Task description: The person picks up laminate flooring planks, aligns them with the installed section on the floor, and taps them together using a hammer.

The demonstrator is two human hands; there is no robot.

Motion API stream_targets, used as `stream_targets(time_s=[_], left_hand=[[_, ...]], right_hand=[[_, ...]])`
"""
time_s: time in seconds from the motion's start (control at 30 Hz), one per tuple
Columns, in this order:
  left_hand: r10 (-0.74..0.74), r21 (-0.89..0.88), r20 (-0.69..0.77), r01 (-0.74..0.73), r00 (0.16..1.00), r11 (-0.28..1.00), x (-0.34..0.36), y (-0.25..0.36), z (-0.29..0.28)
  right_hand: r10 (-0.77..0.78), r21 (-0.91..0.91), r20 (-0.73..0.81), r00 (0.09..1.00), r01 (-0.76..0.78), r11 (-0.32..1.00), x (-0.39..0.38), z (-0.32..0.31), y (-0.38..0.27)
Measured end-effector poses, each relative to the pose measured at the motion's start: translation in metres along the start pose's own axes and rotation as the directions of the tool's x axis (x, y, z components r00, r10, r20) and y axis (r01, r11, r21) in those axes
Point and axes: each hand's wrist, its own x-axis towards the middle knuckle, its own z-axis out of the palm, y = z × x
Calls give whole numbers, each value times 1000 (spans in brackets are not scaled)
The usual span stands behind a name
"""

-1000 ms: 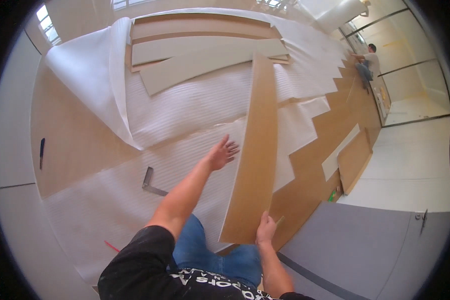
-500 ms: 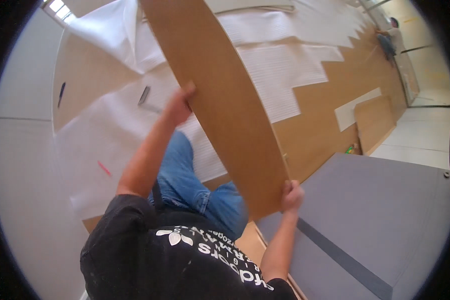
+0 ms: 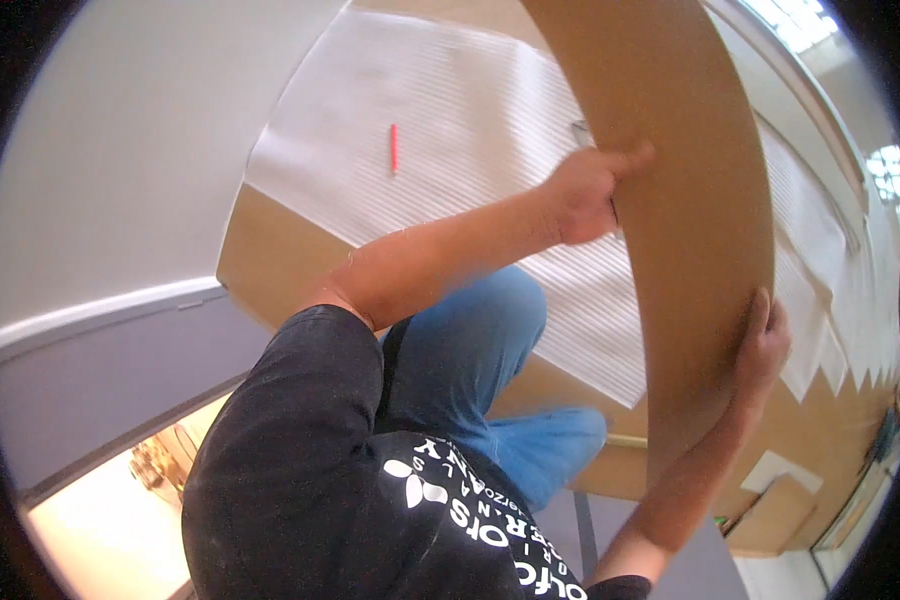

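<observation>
A long brown floor plank point(image 3: 695, 200) stands tilted in front of me, running from the top of the view down to beside my knees. My left hand point(image 3: 590, 192) grips its left edge, the thumb lying over the near face. Lower down, my right hand point(image 3: 763, 345) holds the opposite edge, with fingers on the face. Behind the plank, white ribbed underlay point(image 3: 470, 130) covers part of the floor. A red pencil-like stick point(image 3: 394, 149) rests on that underlay. Partly hidden behind the plank's left edge is a small grey metal item point(image 3: 580, 132), its kind unclear.
Brown floor point(image 3: 280, 240) borders the underlay at left, meeting a white wall point(image 3: 150, 150). A grey panel point(image 3: 120, 345) lies along the lower left, beside a bright opening. Farther right are a white sheet point(image 3: 778, 470) and a loose brown board point(image 3: 775, 515).
My view and body have turned left. The plank has come along in both hands and now stands at the right of the view. The red stick appears nearer the middle.
</observation>
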Motion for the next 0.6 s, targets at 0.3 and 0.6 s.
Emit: stream_targets(time_s=[0.3,0.6], left_hand=[[105,811,76,-123,992,572,-25,144,-323],[745,792,-116,514,657,-330,6,169,-529]], right_hand=[[37,234,307,951,-113,966,-22,156,-50],[-3,75,307,952,-21,997,-98,153,-97]])
